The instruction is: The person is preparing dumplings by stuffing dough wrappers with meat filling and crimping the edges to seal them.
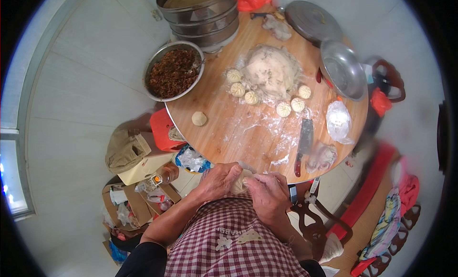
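Note:
At the near edge of the round wooden table, my left hand (219, 179) cups a piece of pale dough (239, 184) from the left. My right hand (269, 195) pinches the dough's right side between thumb and fingers. Whether there is filling inside is hidden. Ahead lies a large floured mound of dough (270, 70), with several pleated buns (283, 109) set around its near side. One flat dough round (199, 118) rests at the left. Dark minced filling (172, 74) fills a metal bowl (151, 92) at the table's left edge.
A cleaver (305, 137) lies right of the loose flour, near a crumpled plastic bag (322, 157) and another plastic bag (338, 120). Stacked metal steamers (204, 23) stand back left. A metal basin (344, 71) leans by a round lid (313, 21). Chairs (315, 227) stand right.

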The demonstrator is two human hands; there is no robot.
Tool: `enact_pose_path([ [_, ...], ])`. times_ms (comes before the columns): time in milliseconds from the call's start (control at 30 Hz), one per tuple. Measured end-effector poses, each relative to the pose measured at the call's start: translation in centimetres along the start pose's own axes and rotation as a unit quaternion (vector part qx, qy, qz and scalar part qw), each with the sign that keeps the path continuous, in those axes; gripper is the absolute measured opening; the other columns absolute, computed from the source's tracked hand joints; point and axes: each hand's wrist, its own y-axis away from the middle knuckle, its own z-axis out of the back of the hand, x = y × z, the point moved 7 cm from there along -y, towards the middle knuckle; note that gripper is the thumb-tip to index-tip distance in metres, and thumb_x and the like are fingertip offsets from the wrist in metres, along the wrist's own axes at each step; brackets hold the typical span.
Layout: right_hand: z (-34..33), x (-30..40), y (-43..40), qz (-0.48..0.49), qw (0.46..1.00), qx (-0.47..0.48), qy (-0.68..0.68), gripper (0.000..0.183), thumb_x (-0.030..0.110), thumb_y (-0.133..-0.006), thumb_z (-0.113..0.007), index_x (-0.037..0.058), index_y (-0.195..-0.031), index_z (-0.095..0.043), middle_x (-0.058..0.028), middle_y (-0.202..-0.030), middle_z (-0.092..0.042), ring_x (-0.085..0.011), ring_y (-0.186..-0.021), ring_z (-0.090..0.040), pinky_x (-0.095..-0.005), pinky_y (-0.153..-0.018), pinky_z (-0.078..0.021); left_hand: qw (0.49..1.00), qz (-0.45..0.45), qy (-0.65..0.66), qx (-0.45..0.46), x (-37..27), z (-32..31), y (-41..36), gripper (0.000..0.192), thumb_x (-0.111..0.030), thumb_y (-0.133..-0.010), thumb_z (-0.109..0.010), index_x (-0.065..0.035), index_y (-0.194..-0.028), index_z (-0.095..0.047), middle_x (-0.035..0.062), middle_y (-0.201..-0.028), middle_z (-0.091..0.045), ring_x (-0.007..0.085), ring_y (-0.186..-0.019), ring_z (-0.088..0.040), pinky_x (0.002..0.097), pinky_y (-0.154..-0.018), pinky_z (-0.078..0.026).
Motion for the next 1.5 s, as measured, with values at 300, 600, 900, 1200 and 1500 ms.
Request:
enact_pose_path([
  [300, 0.0, 0.1, -0.1, 0.006, 1.000, 0.015, 0.007, 0.024, 0.000, -0.075, -0.078, 0.0062, -0.098, -0.074, -0.0049, -0.096, -0.065, -0.0236, -0.087, -0.069, -0.0403, -0.085, -0.0514, 0.986, 0.015, 0.165, 0.021, 1.5, 0.0, 0.0, 0.069, -0.059, -0.108, -0.033, 0.0010, -0.133, -0.055, 0.0080, -0.110, -0.068, 0.0137, -0.104, -0.063, 0.0309, -0.089, -0.053],
  [600, 0.0, 0.3, 0.2, 0.006, 0.999, -0.002, -0.043, 0.027, 0.001, -0.076, -0.079, 0.0067, -0.101, -0.074, -0.0046, -0.092, -0.066, -0.0234, -0.087, -0.069, -0.0416, -0.085, -0.0544, 0.996, -0.009, 0.086, -0.014, 1.0, 0.0, -0.1, 0.065, -0.057, -0.108, -0.037, 0.0017, -0.113, -0.066, 0.0038, -0.095, -0.068, 0.0103, -0.085, -0.063, 0.0265, -0.074, -0.054],
  [900, 0.3, 0.6, 0.4, 0.037, 0.999, 0.027, -0.019, 0.034, 0.001, -0.073, -0.080, 0.0087, -0.106, -0.077, -0.0040, -0.095, -0.065, -0.0225, -0.086, -0.068, -0.0426, -0.087, -0.0539, 0.997, 0.063, 0.036, -0.001, 0.4, -0.4, 0.1, 0.064, -0.054, -0.110, -0.039, 0.0020, -0.102, -0.068, 0.0075, -0.082, -0.066, 0.0134, -0.079, -0.058, 0.0330, -0.071, -0.050],
  [1200, 0.2, 0.4, 0.2, 0.026, 0.998, 0.047, -0.019, 0.025, 0.002, -0.074, -0.080, 0.0095, -0.098, -0.075, -0.0047, -0.097, -0.063, -0.0239, -0.087, -0.067, -0.0419, -0.085, -0.0524, 0.999, 0.054, -0.008, 0.003, 0.0, -0.6, -0.3, 0.069, -0.057, -0.108, -0.042, 0.0050, -0.096, -0.069, 0.0088, -0.076, -0.065, 0.0146, -0.073, -0.056, 0.0343, -0.067, -0.049],
  [1500, 0.6, -0.3, -0.1, -0.015, 0.996, 0.079, -0.048, 0.018, 0.007, -0.078, -0.081, 0.0072, -0.095, -0.074, -0.0033, -0.098, -0.067, -0.0250, -0.088, -0.066, -0.0393, -0.085, -0.0520, 0.995, 0.095, 0.029, 0.023, -0.2, -0.8, -0.2, 0.072, -0.061, -0.107, -0.041, 0.0046, -0.096, -0.070, 0.0092, -0.074, -0.065, 0.0146, -0.064, -0.058, 0.0316, -0.057, -0.049],
])
